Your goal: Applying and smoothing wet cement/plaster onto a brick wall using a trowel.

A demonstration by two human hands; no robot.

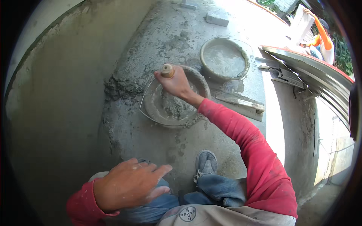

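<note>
Down on the rough grey concrete floor [158, 143], a round bucket [151, 109] with a thin wire bail holds a lumpy, wet heap of grey mortar [171, 107]. The right hand [174, 82] reaches out on a red sleeve [245, 139] and hangs over the bucket's far rim, its fingers [161, 77] wrapped tight about a stubby wooden handle [167, 70]; the tool's blade is hidden below the hand, so its shape cannot be told. The mortar lies directly beneath and just on the near side of those fingers. Beyond the bucket, just beside it, sits a second round basin [224, 58] filled with smooth, cloudy grey slurry. A flat, mortar-crusted wooden board [241, 102] lies to the right. The left hand [130, 182] rests on the knee of worn blue jeans [158, 207], fingers loosely spread and holding nothing. A dusty grey shoe [206, 162] stands near the bucket.
</note>
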